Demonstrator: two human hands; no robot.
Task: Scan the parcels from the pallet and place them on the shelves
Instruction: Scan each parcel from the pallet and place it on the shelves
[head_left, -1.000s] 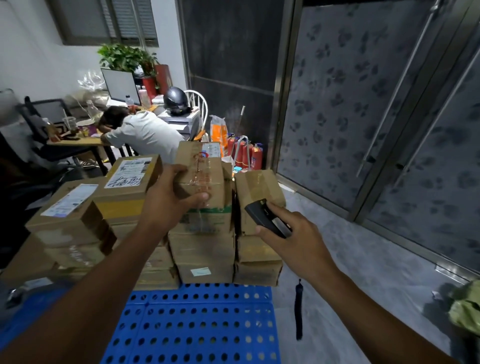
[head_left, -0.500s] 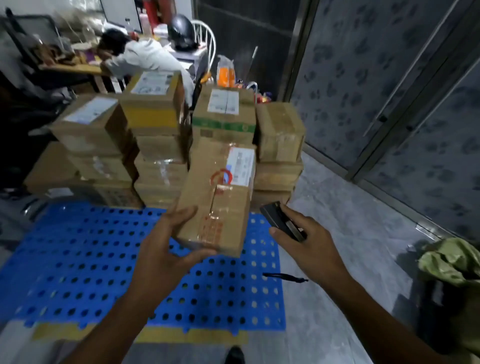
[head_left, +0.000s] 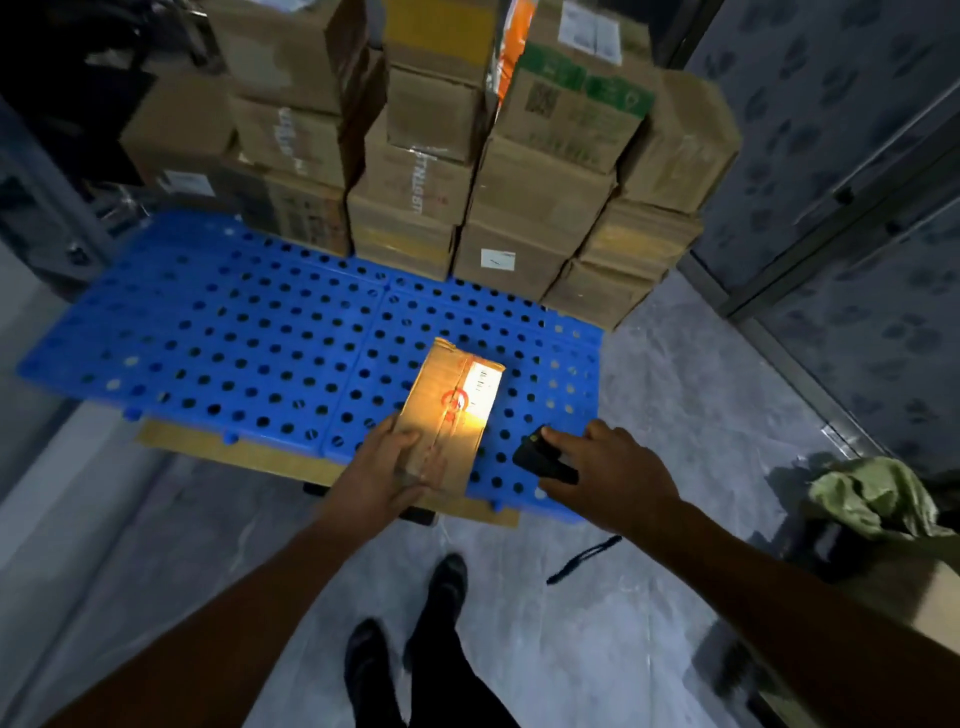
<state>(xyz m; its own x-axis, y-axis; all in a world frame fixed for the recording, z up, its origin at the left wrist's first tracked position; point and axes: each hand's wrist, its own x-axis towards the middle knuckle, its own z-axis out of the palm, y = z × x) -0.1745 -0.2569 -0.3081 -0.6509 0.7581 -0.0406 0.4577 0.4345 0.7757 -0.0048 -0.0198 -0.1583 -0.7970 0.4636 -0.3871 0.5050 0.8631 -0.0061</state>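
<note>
Parcel (head_left: 449, 410) is being held over the near edge of the blue pallet (head_left: 234, 332), the left hand (head_left: 382, 478) curling its fingers round the near end. The right hand (head_left: 613, 475) is gripping a black scanner (head_left: 543, 457), lighting the label (head_left: 480, 387).

Reaching forward, left hand (head_left: 387, 478) grips the parcel (head_left: 452, 402), right hand (head_left: 615, 475) holds the scanner (head_left: 540, 460).

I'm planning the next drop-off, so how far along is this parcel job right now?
Done: the front of the blue pallet is bare, which suggests parcels already gone. In hand: the left hand grips one parcel while the right hand aims a black scanner at it, light falling on its label. Left: shelving this one, then the stacked boxes at the pallet's back. No shelves are in view.
</note>
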